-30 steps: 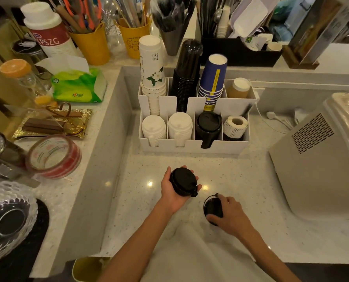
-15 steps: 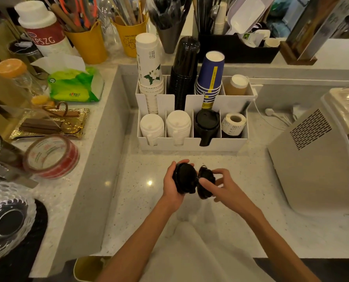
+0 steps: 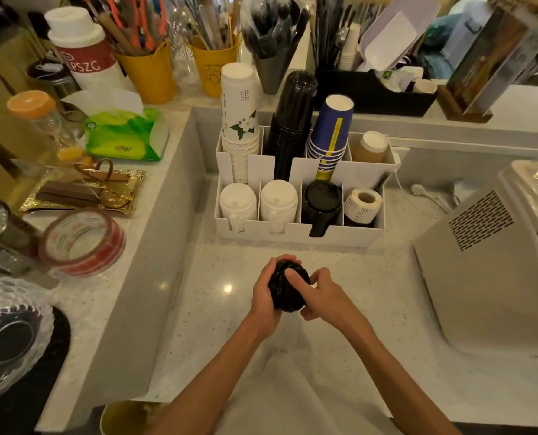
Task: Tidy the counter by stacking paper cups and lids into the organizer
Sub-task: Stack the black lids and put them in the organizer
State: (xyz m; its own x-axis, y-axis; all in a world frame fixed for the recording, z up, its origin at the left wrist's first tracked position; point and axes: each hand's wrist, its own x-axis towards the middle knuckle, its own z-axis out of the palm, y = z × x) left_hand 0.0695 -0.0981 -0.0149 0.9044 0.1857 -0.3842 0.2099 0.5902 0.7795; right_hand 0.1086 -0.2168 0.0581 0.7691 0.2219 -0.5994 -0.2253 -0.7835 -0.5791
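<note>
Head view is showing the left hand curling around a small stack of black lids, its fingers wrapping over the stack's top edge. The right hand is gripping the opposite side, its index finger lying across the dark face and the other fingers bending in beside it. The stack is being held on edge between both hands, just above the speckled counter. At twelve o'clock from the hands, a white organizer is standing on that counter, apart from the stack. Its front row is holding two piles of white lids, then a dark lid pile, then a label roll at the right end. Its back row is carrying upturned flowered cups, black cups, blue cups and a brown cup. At three o'clock a pale machine is sitting well apart from the hands. At nine o'clock, on the raised ledge, a red tape roll is lying flat, and at ten o'clock a green tissue pack is resting farther back.
</note>
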